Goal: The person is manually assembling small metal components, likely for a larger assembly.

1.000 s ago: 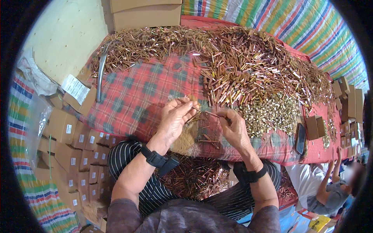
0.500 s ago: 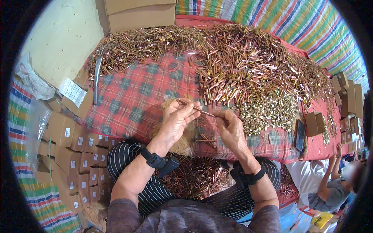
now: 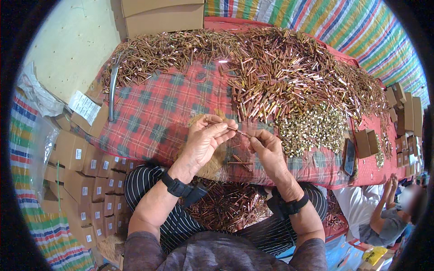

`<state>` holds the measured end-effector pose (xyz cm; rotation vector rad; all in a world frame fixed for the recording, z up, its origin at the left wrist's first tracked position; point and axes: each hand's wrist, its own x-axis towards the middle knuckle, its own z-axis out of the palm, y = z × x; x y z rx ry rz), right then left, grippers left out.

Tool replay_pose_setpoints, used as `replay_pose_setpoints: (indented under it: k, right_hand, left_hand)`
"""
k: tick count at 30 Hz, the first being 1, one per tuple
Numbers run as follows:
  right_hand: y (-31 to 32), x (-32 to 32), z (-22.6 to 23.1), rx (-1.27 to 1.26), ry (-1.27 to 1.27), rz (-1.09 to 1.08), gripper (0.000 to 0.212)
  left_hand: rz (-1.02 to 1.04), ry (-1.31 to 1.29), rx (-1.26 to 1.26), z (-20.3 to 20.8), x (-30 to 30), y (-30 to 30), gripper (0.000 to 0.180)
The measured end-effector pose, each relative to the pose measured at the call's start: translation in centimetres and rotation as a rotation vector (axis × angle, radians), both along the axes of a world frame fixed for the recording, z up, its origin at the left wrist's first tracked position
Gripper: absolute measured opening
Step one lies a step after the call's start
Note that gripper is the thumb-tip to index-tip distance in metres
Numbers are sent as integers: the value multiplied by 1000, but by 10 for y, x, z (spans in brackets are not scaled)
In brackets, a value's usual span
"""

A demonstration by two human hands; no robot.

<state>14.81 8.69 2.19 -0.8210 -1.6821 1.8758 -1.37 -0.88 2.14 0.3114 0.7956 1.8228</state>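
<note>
Between striped trouser legs (image 3: 140,186), heap of copper-coloured rods (image 3: 221,207). On plaid cloth (image 3: 149,108), few loose rods (image 3: 239,162); just beyond and above, left hand (image 3: 204,141) and right hand (image 3: 270,151) share slim metal rod (image 3: 242,133), grip of each closed in fingertip pinch. Past right hand, mound of small shiny pieces (image 3: 312,131); farther back, broad rod pile (image 3: 275,86), then striped sheeting (image 3: 330,20).

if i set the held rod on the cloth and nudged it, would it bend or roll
The rod is probably stiff: it spans the gap from left hand to right hand without visible sag. Being so thin, it's likely light. It may roll a little, though the cloth looks padded and might slow it.
</note>
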Motion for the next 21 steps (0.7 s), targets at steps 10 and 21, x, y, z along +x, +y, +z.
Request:
replay_pose_setpoints:
  k: [10, 21]
  right_hand:
    - [-22, -5, 18, 778, -156, 139, 55]
    - [-6, -13, 9, -205, 277, -256, 33]
  left_hand:
    - [-15, 24, 39, -13, 10, 1, 9]
    - [-48, -36, -2, -7, 24, 4, 10]
